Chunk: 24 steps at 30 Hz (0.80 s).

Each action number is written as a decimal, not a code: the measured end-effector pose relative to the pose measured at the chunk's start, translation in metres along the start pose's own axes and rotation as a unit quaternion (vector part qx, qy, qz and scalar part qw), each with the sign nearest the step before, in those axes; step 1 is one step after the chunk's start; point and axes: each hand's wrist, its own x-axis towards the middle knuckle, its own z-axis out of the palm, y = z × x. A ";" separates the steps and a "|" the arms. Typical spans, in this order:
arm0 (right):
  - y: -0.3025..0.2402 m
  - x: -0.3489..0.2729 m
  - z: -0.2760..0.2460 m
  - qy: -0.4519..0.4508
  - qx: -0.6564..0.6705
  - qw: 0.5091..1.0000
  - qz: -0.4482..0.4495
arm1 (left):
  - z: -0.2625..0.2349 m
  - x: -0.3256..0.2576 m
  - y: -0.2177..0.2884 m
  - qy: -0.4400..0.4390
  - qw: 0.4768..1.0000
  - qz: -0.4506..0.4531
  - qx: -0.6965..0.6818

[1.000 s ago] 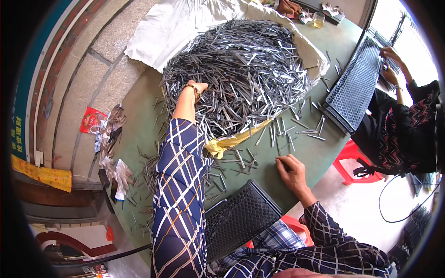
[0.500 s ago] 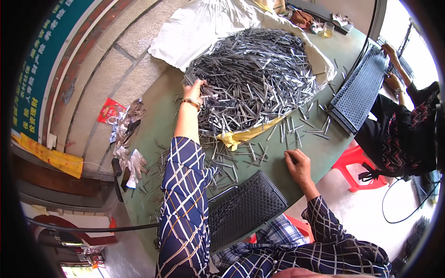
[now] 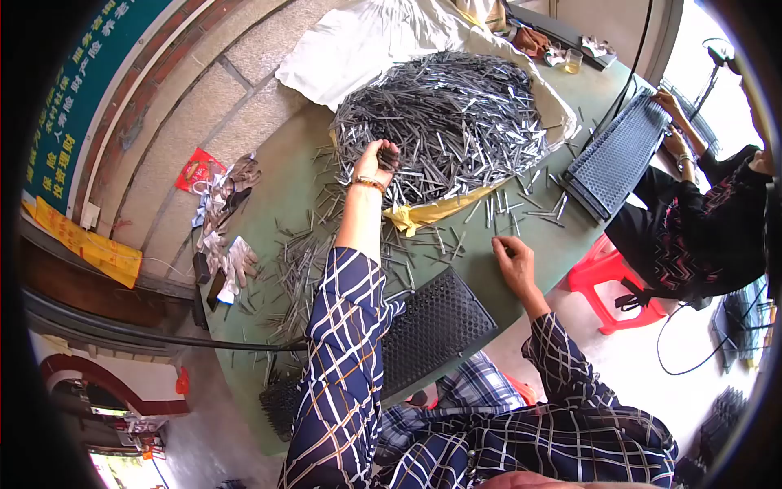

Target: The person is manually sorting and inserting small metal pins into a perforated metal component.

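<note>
My left hand [image 3: 376, 160] reaches out to the near edge of a big heap of thin grey metal rods [image 3: 456, 114] on the green round table [image 3: 301, 187], its fingers closed around a bunch of rods. My right hand [image 3: 513, 259] rests at the table's near edge with fingers curled; I cannot tell whether it holds anything. A black perforated tray [image 3: 436, 326] lies between my arms at the table edge. Loose rods [image 3: 297, 273] are scattered left of my left forearm.
Another person [image 3: 700, 220] sits at the right on a red stool [image 3: 607, 281], both hands on a second black perforated tray [image 3: 615, 155]. White sheeting [image 3: 358, 45] lies under the heap, with a yellow scrap [image 3: 428, 213]. Work gloves [image 3: 232, 261] and a red packet [image 3: 195, 169] lie at the left.
The view has shifted, so the table sits further right. My left hand has drawn back slightly along the heap's edge and closed on rods. My right hand stays near the table edge.
</note>
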 end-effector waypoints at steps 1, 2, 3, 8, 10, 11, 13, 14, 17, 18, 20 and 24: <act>-0.006 0.004 0.002 0.001 -0.005 1.000 0.001 | 0.009 -0.008 -0.012 0.032 0.998 0.041 -0.033; -0.013 0.011 0.009 0.020 0.106 0.993 0.053 | 0.020 -0.016 -0.024 0.065 0.992 0.083 -0.065; -0.031 0.016 0.023 0.033 0.222 0.969 0.104 | 0.020 -0.031 -0.019 0.065 0.991 0.097 -0.061; -0.088 0.075 0.088 -0.072 0.552 0.766 0.322 | 0.070 -0.084 -0.058 0.041 0.953 0.285 0.089; -0.101 0.087 0.107 -0.032 0.672 0.647 0.360 | 0.089 -0.098 -0.080 0.049 0.948 0.297 0.104; -0.105 0.091 0.117 -0.034 0.697 0.633 0.335 | 0.090 -0.100 -0.086 0.064 0.936 0.318 0.135; -0.114 0.091 0.132 -0.018 0.741 0.592 0.318 | 0.086 -0.109 -0.086 0.063 0.931 0.333 0.134; -0.117 0.089 0.134 -0.023 0.741 0.590 0.320 | 0.085 -0.116 -0.082 0.058 0.935 0.327 0.123; -0.132 0.083 0.140 -0.011 0.763 0.519 0.385 | 0.060 -0.122 -0.068 0.067 0.928 0.339 0.138; -0.138 0.079 0.142 0.002 0.729 0.543 0.416 | 0.048 -0.127 -0.066 0.070 0.918 0.350 0.171; -0.122 0.089 0.138 0.011 0.748 0.526 0.405 | 0.064 -0.130 -0.083 0.068 0.904 0.375 0.193; -0.130 0.081 0.149 -0.038 0.738 0.544 0.398 | 0.051 -0.127 -0.079 0.082 0.864 0.410 0.281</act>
